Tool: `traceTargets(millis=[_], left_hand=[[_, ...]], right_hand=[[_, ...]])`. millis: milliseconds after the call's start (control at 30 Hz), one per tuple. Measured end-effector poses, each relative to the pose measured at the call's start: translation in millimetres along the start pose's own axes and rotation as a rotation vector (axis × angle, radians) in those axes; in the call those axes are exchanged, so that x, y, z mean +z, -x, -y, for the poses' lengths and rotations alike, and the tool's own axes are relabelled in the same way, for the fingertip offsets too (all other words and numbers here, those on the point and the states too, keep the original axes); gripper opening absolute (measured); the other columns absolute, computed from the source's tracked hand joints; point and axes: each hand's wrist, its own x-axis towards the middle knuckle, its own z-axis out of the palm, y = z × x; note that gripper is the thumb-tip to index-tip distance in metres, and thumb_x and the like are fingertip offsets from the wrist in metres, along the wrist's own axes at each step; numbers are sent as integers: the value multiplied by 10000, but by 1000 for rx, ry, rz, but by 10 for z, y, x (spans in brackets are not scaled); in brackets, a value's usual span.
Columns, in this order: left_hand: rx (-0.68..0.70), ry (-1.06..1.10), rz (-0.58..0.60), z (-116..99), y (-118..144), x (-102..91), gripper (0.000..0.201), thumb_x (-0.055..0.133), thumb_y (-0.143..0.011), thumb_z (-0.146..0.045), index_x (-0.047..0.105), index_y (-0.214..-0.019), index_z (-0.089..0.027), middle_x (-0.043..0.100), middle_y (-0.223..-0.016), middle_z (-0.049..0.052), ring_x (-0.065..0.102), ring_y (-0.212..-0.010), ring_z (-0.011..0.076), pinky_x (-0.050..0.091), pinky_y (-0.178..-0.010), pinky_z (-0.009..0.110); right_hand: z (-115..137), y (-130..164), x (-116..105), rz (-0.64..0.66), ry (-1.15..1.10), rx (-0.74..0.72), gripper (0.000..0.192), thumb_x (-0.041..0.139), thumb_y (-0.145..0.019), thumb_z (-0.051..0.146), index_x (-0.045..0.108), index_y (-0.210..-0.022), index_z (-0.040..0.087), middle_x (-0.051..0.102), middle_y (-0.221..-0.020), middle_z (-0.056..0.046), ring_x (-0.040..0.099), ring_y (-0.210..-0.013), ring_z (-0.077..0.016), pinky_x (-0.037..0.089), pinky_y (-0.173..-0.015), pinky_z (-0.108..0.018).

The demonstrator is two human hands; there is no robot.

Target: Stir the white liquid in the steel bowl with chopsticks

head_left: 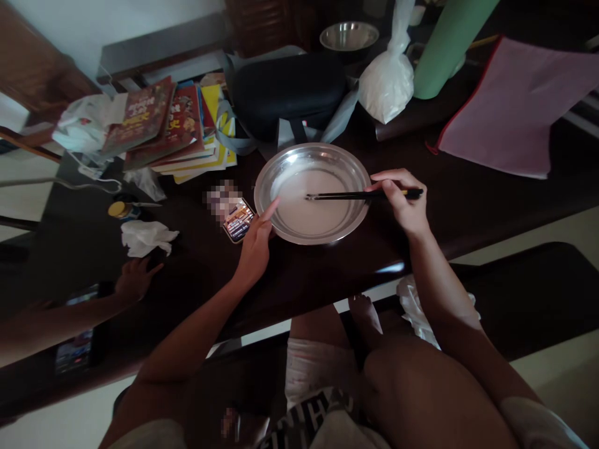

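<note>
Two black chopsticks [360, 195] laid level across a steel bowl [281, 168], tips out over the pale, milky liquid [304, 209] near its middle, butt ends sticking out past the rim at 3 o'clock. Pinched there by the right hand [403, 201], fingers curled and clenched around the sticks, wrist just off the bowl's edge. Bowl sitting mid-table on the dark wooden table [468, 199], close to the near edge. Over at 9 o'clock, left hand [255, 246] steadying the rim, forefinger stretched along the metal, remaining fingers loose and grasping nothing. Just beside that hand, a phone [238, 219] lying flat with its screen lit. Further out at 10 o'clock, a slumped stack of books [173, 128]; at 12 o'clock a black case [287, 90], with a knotted white plastic bag [387, 81] and a green cylinder [444, 53] to 1 o'clock, and a second steel bowl [349, 35] behind. Pink cloth [515, 106] spread at 2 o'clock. Far out at 8 o'clock, crumpled tissue [146, 237], and another person's hand [135, 279] resting below it.
</note>
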Motion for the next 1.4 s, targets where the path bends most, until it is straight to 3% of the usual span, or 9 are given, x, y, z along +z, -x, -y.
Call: traceTargets(millis=[100,267,467,667,867,1033,1233,1400], left_hand=[[-18,10,-3,-26,2,4,483,348,-962,-327,509,-1413,-262,501,-1468,30,467,-1348,231,314,-1189,436],[-63,23,-9,-78,10,21,466,342,-986,-429,535,-1388,-292,500,-1465,31,483,-1335,237,421,-1117,418],[-28,27,-16,-38,12,37,507,320,-988,-503,597,-1332,-253,534,-1422,69,487,-1339,242,366,-1161,431],[-7,14,-22,9,-13,22,450,423,-966,-489,598,-1329,-288,550,-1406,48,491,-1327,235,287,-1200,440],[-13,40,-38,21,-14,13,437,452,-955,-449,595,-1333,-283,590,-1353,42,522,-1275,237,318,-1180,461],[-41,54,-45,51,-13,10,423,481,-937,-359,590,-1338,-279,586,-1360,47,548,-1244,231,332,-1167,456],[-12,50,-30,49,-21,14,438,468,-924,-274,578,-1348,-291,581,-1373,35,521,-1280,227,342,-1158,447],[29,-15,-46,15,-17,10,372,483,-944,-319,635,-1282,-301,624,-1313,30,541,-1245,222,346,-1151,452]], right_hand=[[1,9,-11,-35,-46,31,266,573,-892,489,711,-922,263,726,-730,8,736,-707,-172,586,-704,-335],[14,11,2,87,-29,-1,239,604,-876,476,719,-936,276,749,-806,1,743,-781,-174,587,-758,-340],[4,3,-9,-36,-18,28,263,578,-891,485,715,-932,264,742,-754,1,739,-749,-174,595,-751,-344],[17,9,6,70,-31,-8,259,595,-883,479,716,-905,251,754,-785,-3,741,-770,-175,595,-737,-340],[9,9,-1,-29,-59,17,262,583,-894,469,716,-900,243,739,-718,5,734,-704,-165,586,-705,-326],[9,-1,7,83,-34,-37,217,608,-890,429,731,-935,256,752,-813,-3,740,-785,-163,577,-759,-320],[-20,-2,-10,-73,-82,-16,248,577,-904,450,720,-912,248,714,-702,14,728,-680,-156,575,-675,-309],[1,5,1,94,-36,-5,236,594,-894,448,722,-933,253,748,-795,3,741,-774,-163,584,-752,-321]])
